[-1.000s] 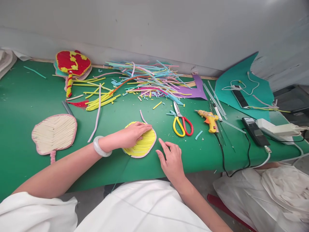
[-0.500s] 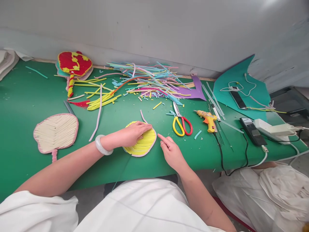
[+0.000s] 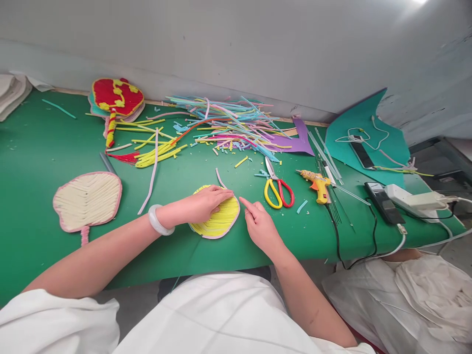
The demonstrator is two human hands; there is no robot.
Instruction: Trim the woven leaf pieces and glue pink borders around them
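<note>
A small yellow woven fan piece (image 3: 220,222) with a pale pink rim lies on the green table (image 3: 44,147) near its front edge. My left hand (image 3: 202,203) lies flat on top of it, fingers stretched out and pressing down; a white bangle sits on that wrist. My right hand (image 3: 260,223) is just right of the piece, index finger pointing at its right rim, the other fingers curled, holding nothing that I can see. A thin pink strip (image 3: 220,178) sticks out from the piece's far edge.
Yellow-and-red scissors (image 3: 276,187) and a yellow glue gun (image 3: 317,183) lie to the right. Behind is a heap of coloured strips (image 3: 228,125). A cream fan (image 3: 86,200) and a red fan (image 3: 116,98) lie left. A phone, power strip (image 3: 416,200) and cables lie at the right.
My right hand moved up and left from the table's front edge to the yellow piece's right rim, index finger now extended. The left hand stayed pressed on the piece.
</note>
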